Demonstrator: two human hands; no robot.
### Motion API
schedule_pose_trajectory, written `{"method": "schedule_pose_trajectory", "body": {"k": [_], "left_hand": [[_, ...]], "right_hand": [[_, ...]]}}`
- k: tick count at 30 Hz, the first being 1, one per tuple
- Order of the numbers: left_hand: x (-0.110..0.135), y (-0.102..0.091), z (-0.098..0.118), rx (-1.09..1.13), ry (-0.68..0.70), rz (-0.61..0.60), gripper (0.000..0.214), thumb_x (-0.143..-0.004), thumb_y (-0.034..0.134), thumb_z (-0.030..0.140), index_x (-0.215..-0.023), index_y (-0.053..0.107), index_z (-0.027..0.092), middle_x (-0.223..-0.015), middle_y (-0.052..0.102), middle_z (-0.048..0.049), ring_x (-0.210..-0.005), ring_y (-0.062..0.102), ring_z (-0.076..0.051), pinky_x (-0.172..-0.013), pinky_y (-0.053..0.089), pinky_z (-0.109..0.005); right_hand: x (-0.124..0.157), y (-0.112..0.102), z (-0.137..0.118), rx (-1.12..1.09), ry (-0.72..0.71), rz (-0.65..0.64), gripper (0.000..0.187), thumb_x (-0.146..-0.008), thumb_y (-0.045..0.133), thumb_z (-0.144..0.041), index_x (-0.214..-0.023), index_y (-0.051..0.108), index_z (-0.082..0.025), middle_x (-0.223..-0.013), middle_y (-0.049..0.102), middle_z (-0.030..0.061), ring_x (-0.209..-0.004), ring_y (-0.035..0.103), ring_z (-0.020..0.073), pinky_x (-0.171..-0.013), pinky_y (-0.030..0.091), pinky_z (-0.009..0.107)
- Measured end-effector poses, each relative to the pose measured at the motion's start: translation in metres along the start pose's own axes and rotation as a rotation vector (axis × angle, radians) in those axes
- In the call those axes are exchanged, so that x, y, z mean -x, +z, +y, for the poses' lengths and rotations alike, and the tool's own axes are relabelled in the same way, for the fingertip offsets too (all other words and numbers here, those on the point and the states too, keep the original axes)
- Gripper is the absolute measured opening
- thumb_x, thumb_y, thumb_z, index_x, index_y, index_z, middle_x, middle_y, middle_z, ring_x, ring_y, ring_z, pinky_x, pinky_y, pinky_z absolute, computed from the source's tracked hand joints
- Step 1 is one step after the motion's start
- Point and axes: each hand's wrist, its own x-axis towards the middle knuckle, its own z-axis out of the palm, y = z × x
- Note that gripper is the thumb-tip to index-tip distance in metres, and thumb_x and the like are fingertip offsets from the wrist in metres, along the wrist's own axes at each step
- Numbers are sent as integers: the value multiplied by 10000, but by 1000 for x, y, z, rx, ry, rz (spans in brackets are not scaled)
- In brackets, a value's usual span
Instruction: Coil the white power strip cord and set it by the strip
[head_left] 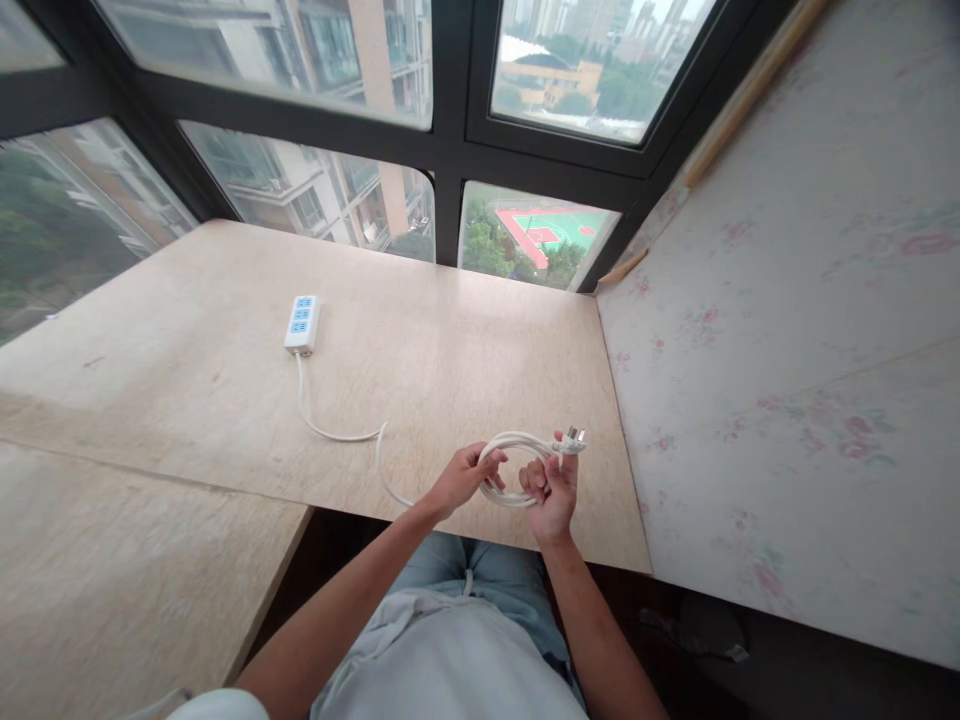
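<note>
A white power cord [517, 437] is wound into several loops between my hands, above the front of the stone sill. My left hand [466, 478] pinches the left side of the coil. On the right side, my right hand [551, 490] has its fingers wrapped round the loops. The plug [574, 441], prongs outward, sticks up by my right hand's fingers. From the coil the cord runs behind my left arm and across the sill to a white power strip [302, 325] with blue socket faces, which lies flat at the back left.
The beige stone sill [480, 340] meets dark window frames [450, 150] at the back. A floral-papered wall [787, 400] borders it on the right. Another slab [112, 560] extends at the left front. A white rounded object [217, 705] is partly visible at the bottom left.
</note>
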Motion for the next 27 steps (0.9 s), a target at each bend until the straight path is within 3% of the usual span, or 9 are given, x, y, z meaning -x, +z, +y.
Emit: {"method": "schedule_pose_trajectory", "body": {"k": [3, 6, 9, 11, 14, 17, 22, 24, 27], "left_hand": [[2, -1, 1, 30, 78, 32, 583, -799, 534, 702, -901, 621, 134, -542, 555, 7, -494, 528, -107, -505, 358, -207], [0, -7, 12, 88, 143, -28, 630, -731, 570, 757, -871, 605, 143, -511, 469, 43, -462, 454, -90, -497, 376, -215], [-3, -9, 25, 207, 97, -65, 626, -682, 595, 782, -795, 557, 168, -493, 307, 95, -403, 293, -56, -423, 321, -203], [-2, -9, 34, 226, 51, -96, 598, -696, 594, 771, -737, 524, 178, -488, 239, 106, -392, 202, -41, -385, 218, -184], [1, -11, 50, 72, 35, -233, 559, -722, 617, 718, -647, 524, 172, -442, 263, 85, -388, 214, -44, -389, 164, -192], [2, -15, 72, -169, 51, -387, 491, -747, 654, 621, -617, 601, 151, -433, 333, 48, -408, 269, -62, -406, 167, -214], [-4, -14, 98, -494, 154, -538, 402, -756, 667, 529, -625, 688, 150, -500, 466, 12, -484, 386, -92, -457, 256, -224], [-7, -8, 99, -604, 197, -483, 367, -735, 695, 505, -613, 687, 159, -526, 520, 3, -510, 434, -105, -476, 281, -225], [-8, 2, 95, -664, 216, -278, 325, -718, 715, 483, -635, 672, 172, -531, 546, -7, -517, 469, -128, -480, 285, -233]], "right_hand": [[6, -2, -5, -17, 45, -100, 427, -765, 740, -396, -1154, 566, -365, -605, 490, -76, -421, 328, 69, -484, 325, 245], [9, -7, -13, -29, 119, -174, 422, -709, 766, -447, -1090, 607, -358, -722, 579, -34, -568, 502, 123, -651, 450, 328], [7, -20, -18, -45, 267, -290, 555, -618, 754, -641, -1066, 647, -330, -796, 643, 10, -743, 598, 199, -851, 460, 432], [1, -35, -17, -71, 388, -448, 717, -523, 686, -804, -1033, 674, -300, -813, 675, 39, -811, 631, 246, -892, 443, 472], [-11, -58, -11, -115, 560, -693, 774, -509, 584, -889, -937, 697, -254, -800, 695, 62, -901, 658, 288, -890, 430, 492], [-23, -69, -11, -75, 700, -858, 775, -505, 614, -867, -902, 703, -207, -777, 709, 90, -950, 665, 319, -881, 439, 505], [-28, -47, -33, 62, 724, -1145, 813, -437, 747, -790, -905, 704, -126, -895, 715, 160, -981, 655, 338, -866, 473, 468], [-22, -31, -37, 198, 708, -1102, 719, -477, 851, -627, -976, 695, -132, -923, 710, 129, -878, 673, 268, -809, 501, 397], [-8, -13, -28, 344, 549, -725, 494, -588, 869, -443, -951, 690, -160, -750, 677, 31, -599, 592, 131, -568, 466, 245]]}}
